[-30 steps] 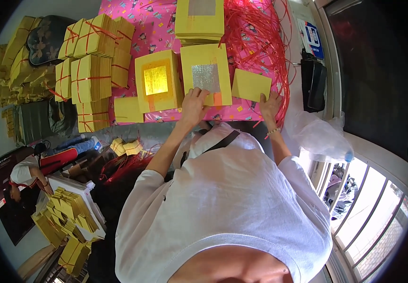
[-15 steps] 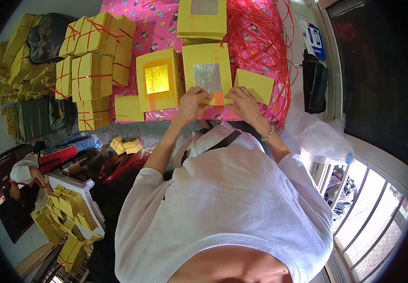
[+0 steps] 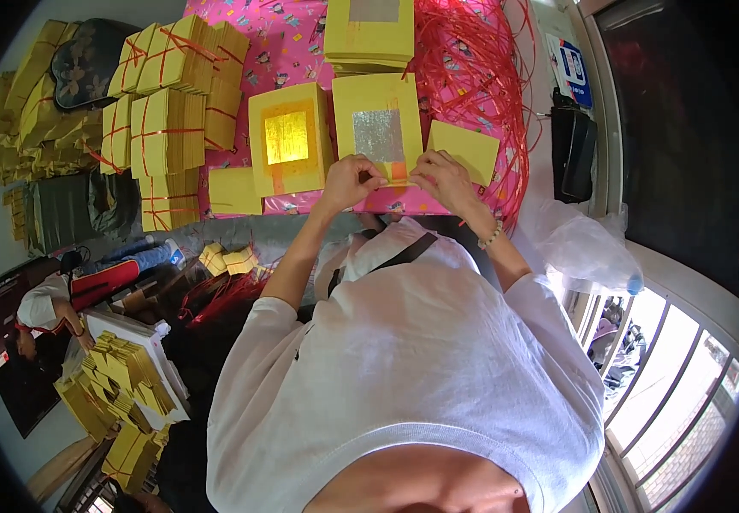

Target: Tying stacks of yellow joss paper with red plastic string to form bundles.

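Item one: joss-paper sheet [image 3: 375, 96], yellow, with a silver-foil square [image 3: 376, 135]; placed at the near edge of the pink patterned table cover [image 3: 280, 51], right of a gold-foil joss-paper stack [image 3: 287, 137]. The number of layers beneath cannot be told. 
Left hand [image 3: 352, 181]: fingers curled, near edge of the sheet pinched at its left. 
Right hand [image 3: 446, 181]: same edge pinched at its right between thumb and fingers, beside a plain yellow sheet [image 3: 465, 152]. 
Handling, as judged: light, limp, easily creased; foil probably easily scuffed, best left untouched. Hold best taken at the plain margins. 
Adjacent: red plastic ribbons [image 3: 468, 68], loosely tangled.
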The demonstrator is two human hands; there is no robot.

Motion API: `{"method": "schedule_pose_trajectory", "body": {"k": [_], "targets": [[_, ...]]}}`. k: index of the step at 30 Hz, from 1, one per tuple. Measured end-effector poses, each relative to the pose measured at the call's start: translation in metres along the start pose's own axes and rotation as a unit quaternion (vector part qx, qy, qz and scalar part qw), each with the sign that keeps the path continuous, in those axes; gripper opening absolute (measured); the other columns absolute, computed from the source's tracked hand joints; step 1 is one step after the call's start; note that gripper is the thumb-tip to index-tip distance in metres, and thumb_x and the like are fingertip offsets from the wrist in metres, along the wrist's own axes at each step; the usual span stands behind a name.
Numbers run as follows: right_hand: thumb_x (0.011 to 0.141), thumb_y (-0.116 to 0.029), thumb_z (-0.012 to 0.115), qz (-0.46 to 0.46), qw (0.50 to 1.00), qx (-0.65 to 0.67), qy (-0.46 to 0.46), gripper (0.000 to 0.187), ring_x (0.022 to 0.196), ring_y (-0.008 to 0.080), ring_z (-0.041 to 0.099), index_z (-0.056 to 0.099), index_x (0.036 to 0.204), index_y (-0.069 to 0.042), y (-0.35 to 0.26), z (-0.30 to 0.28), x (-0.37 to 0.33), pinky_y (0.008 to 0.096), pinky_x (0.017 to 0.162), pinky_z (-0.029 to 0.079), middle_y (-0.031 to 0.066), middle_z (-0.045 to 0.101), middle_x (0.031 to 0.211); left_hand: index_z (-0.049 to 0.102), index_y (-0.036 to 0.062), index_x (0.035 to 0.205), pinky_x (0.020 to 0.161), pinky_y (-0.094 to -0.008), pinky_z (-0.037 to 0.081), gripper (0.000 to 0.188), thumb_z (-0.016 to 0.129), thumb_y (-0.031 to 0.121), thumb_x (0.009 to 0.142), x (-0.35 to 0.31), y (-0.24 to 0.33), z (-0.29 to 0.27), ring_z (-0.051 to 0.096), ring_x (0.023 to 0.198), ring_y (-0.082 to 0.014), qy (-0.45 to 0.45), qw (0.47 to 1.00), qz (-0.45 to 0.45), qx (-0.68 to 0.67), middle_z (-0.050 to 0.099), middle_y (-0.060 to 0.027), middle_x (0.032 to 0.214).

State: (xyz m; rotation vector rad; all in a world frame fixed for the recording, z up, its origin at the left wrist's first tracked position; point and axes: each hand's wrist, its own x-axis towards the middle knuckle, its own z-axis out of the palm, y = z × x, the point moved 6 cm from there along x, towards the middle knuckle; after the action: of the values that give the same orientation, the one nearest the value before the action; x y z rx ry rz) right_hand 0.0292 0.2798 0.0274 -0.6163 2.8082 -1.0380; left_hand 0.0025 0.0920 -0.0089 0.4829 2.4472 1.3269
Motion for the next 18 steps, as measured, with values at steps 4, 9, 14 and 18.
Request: {"method": "schedule_pose_trajectory", "body": {"k": [4,9,14,18], "targets": [[0.078,-0.018,0.066,-0.014,1.000,-0.010,0.020,0.012,0.088,0.0238,0.055,0.065,0.084,-0.008,0.000,0.001,0.001,0.0355,0.075,0.047,0.0039,0.057,0.091,0.067,0.0046,0.072,0.066,-0.0362,0.048,0.017,0.075,0.020,0.069,0.002,0.002,-0.001,0.061,0.073,-0.0273,-0.005,1.000,-0.006,0.007,0.062,-0.0099,0.074],[0.083,-0.022,0.062,-0.020,0.996,-0.073,0.040,0.013,0.077,0.0277,0.060,0.062,0.082,-0.009,-0.004,0.000,0.004,0.0392,0.066,0.049,0.0079,0.060,0.078,0.066,0.0059,0.073,0.069,-0.0365,0.047,0.018,0.075,0.021,0.069,0.003,0.005,-0.003,0.059,0.076,-0.0281,-0.005,1.000,-0.014,0.008,0.061,-0.0094,0.077],[0.085,-0.024,0.060,-0.009,0.995,-0.087,0.055,0.014,0.070,0.0291,0.061,0.061,0.085,-0.010,-0.018,-0.016,0.014,0.0397,0.062,0.049,0.0081,0.060,0.072,0.061,0.0079,0.095,0.080,-0.0400,0.044,0.026,0.070,0.011,0.071,0.002,0.049,-0.007,0.055,0.090,-0.0303,0.028,0.978,0.107,0.175,0.060,-0.0097,0.091],[0.081,-0.017,0.067,0.010,0.998,0.004,0.061,0.020,0.080,0.0282,0.064,0.064,0.099,-0.009,-0.023,-0.030,0.021,0.0362,0.069,0.050,0.0090,0.065,0.090,0.059,0.0079,0.100,0.079,-0.0405,0.045,0.027,0.064,0.006,0.074,0.007,0.051,-0.004,0.056,0.088,-0.0305,0.082,0.958,0.112,0.252,0.061,-0.0111,0.090]]}}
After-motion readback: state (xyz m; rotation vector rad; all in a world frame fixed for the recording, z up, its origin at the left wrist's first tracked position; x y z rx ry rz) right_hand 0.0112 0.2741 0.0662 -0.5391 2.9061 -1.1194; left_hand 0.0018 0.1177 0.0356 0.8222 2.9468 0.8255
